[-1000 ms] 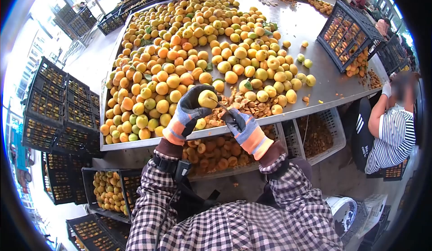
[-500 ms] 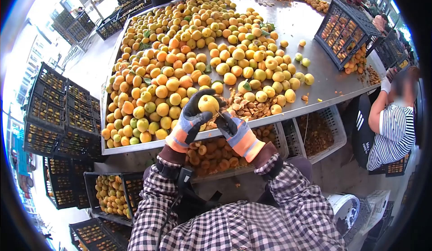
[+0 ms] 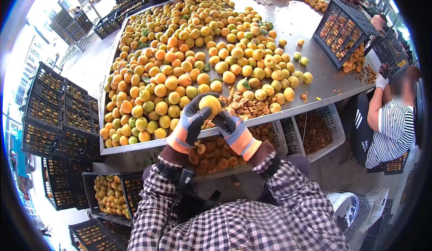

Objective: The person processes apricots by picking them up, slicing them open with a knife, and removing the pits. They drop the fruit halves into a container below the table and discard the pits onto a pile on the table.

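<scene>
My left hand (image 3: 189, 121), in a dark-palmed work glove with orange and grey-blue bands, is closed around a yellow apricot (image 3: 209, 105). A curved line runs across the fruit's upper side. Right against the apricot, my right hand (image 3: 232, 128) in a matching glove is pinched shut on a small knife, whose blade is mostly hidden by the fruit and fingers. Both hands are over the table's near edge. Just beyond them lies a heap of brownish pits and scraps (image 3: 247, 105), beside a broad pile of whole apricots (image 3: 173, 83). Below the hands, a crate holds opened apricots (image 3: 216, 160).
The metal table (image 3: 299, 87) has a raised rim. A tilted black crate (image 3: 340, 31) spills fruit at its right end. A pale crate (image 3: 336, 138) with brown scraps stands beneath. Stacked crates (image 3: 58, 111) line the left. A person in a striped top (image 3: 393, 134) sits at right.
The apricot has turned in my left hand and now shows a curved line. My right fingers have come closer against it, and the thin blade seen earlier is now hidden.
</scene>
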### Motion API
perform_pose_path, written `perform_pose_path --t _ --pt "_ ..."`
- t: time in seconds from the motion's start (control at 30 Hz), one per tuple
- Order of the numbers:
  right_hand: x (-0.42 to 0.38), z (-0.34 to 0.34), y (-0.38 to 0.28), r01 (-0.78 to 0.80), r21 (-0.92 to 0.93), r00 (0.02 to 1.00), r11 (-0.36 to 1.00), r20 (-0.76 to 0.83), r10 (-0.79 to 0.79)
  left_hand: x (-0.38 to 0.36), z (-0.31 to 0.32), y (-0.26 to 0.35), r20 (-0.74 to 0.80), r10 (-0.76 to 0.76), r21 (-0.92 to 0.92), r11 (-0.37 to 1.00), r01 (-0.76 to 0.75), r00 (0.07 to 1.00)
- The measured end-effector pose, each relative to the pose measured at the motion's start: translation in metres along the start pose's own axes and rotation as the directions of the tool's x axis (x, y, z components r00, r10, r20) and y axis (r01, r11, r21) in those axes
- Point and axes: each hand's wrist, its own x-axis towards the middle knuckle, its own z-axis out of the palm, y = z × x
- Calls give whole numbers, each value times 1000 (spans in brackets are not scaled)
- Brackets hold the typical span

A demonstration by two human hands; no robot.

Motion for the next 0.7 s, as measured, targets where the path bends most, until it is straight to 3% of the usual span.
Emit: perform_pose_path --t 0.07,0.13,0.2,0.27,0.33,0.4,0.47,0.5,0.57,0.7 --pt "-2 -1 5 -27 -49 998 998 55 30 6 -21 3 87 40 263 963 -62 995" --pt "1 -2 -1 -51 -97 992 994 112 62 3 -13 13 61 29 250 967 -43 998" --pt "2 -2 -11 -189 -104 975 976 96 199 3 -12 14 60 53 265 962 -67 997" --pt "0 4 -3 -180 -26 982 983 50 181 1 -8 -4 25 67 81 994 -69 997" --pt "-1 7 -3 -171 50 985 984 2 171 -5 9 -20 -80 -48 -262 965 25 996" --pt "2 6 -8 -259 74 966 963 -2 260 -8 17 -19 -104 -45 -256 967 17 994" --pt "2 3 -3 -229 57 973 972 7 229 -6 11 -11 -36 -47 -73 996 45 998" --pt "4 2 -4 -200 40 980 979 20 200 -3 4 -7 -35 -45 -74 996 42 998" --pt "4 -3 -6 -197 1 979 980 56 197 2 -10 -1 91 -29 179 984 12 995" --pt "2 -1 -8 -204 4 976 979 81 203 3 -10 5 52 33 305 951 -47 998"
